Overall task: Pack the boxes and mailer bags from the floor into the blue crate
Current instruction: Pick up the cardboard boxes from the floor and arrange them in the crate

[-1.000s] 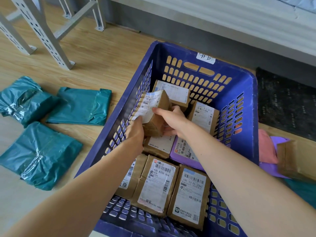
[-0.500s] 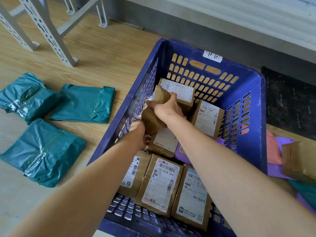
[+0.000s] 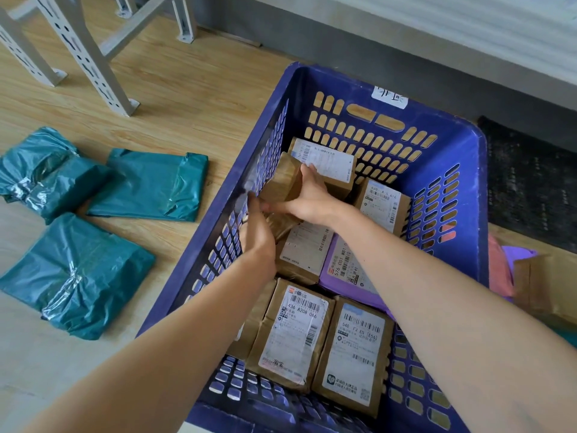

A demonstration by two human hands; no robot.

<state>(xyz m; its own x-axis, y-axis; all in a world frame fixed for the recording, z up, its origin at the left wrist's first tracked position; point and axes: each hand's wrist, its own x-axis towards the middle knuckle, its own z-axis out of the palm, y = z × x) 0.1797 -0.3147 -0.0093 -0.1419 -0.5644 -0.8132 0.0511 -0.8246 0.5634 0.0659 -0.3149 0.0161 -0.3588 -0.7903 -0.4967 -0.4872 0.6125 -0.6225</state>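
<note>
A blue crate (image 3: pixel 462 145) stands on the wooden floor with several brown boxes and a purple mailer bag (image 3: pixel 346 276) inside. Both my hands reach into it. My right hand (image 3: pixel 309 195) grips a brown taped box (image 3: pixel 282 179) held on edge against the crate's left wall. My left hand (image 3: pixel 257 229) holds the same box from its lower end, close to that wall. Three teal mailer bags lie on the floor left of the crate: one (image 3: pixel 40 173) far left, one (image 3: pixel 150 185) beside it, one (image 3: pixel 71 276) nearer me.
Grey metal rack legs (image 3: pixel 84 54) stand at the back left. A dark mat (image 3: pixel 530 182) lies right of the crate. More parcels, pink, purple and a brown box (image 3: pixel 549 289), sit on the floor at the right edge. A grey wall base runs behind the crate.
The brown box has turned from label-up to standing on edge and moved lower and left, against the crate's left wall. Both hands followed it down.
</note>
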